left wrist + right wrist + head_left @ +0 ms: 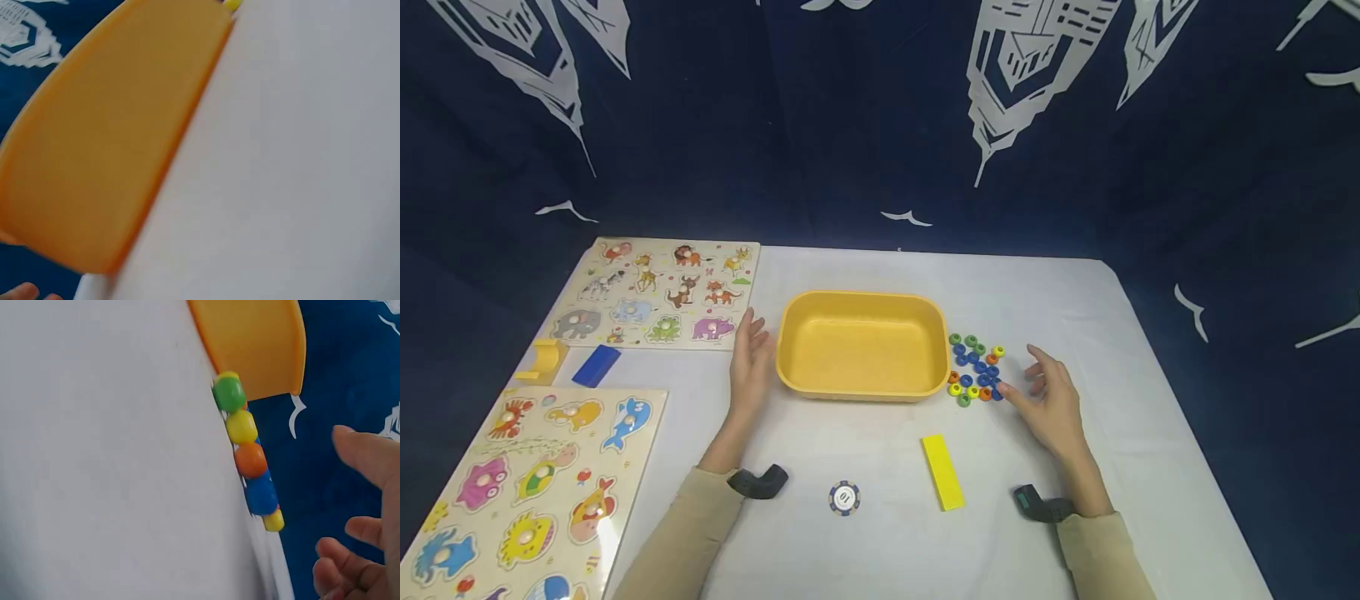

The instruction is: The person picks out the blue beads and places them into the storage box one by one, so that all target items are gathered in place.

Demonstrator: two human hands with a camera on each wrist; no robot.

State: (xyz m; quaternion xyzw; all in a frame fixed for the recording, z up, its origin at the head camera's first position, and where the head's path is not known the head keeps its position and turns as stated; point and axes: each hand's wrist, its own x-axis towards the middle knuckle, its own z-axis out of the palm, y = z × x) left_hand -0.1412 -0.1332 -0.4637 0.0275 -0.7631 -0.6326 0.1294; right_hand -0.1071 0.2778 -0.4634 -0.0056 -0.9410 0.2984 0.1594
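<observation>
From where I stand, with twelve o'clock at the far edge of the white tabletop point(880, 442), the little round beads point(983, 367) lie at ten o'clock from the right hand point(1051, 400) and very near it. That is the near hand, for the left hand point(751, 367) is on the other side of the yellow tray point(863, 346), with the beads over at three o'clock from it. The beads make a loose patch, a bit longer from twelve to six, just beside the tray at its three o'clock end. The right hand has its thumb and fingers spread, with nothing in it, and the right wrist view shows a gap between thumb and beads. The left hand's fingers point up toward twelve, just beside the tray's nine o'clock end; I can't tell if they touch it. It holds nothing that I can see. The tray is long from nine to three, and its smooth yellow floor shows all over. The beads are green, blue, yellow and orange, and they sit outside it. From the tray, a yellow block point(943, 472) lies at five o'clock, leaning from eleven to five, and a round chip point(844, 498) at six.
</observation>
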